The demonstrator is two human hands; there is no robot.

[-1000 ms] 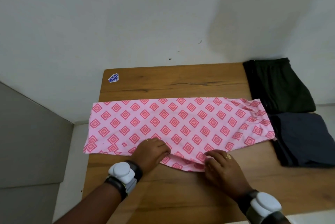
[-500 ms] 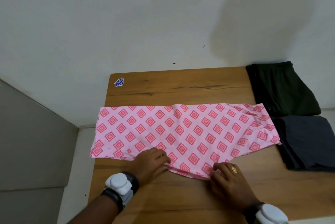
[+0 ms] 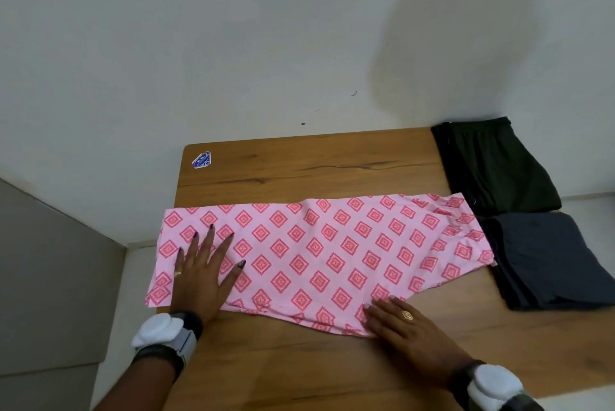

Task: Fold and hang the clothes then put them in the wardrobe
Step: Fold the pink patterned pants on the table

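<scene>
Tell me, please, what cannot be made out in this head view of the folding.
- Blue sticker on the wooden table: print too small.
- Dark grey folded garment: cut by the right edge.
- Pink diamond-patterned garment: left end partly hidden under the left hand.
- Wardrobe: outside the frame.

Single head-worn wide-angle view, looking forward and steeply down from close above the counter [image 3: 332, 164]; wall across the upper frame, both hands entering from the lower edge.
</scene>
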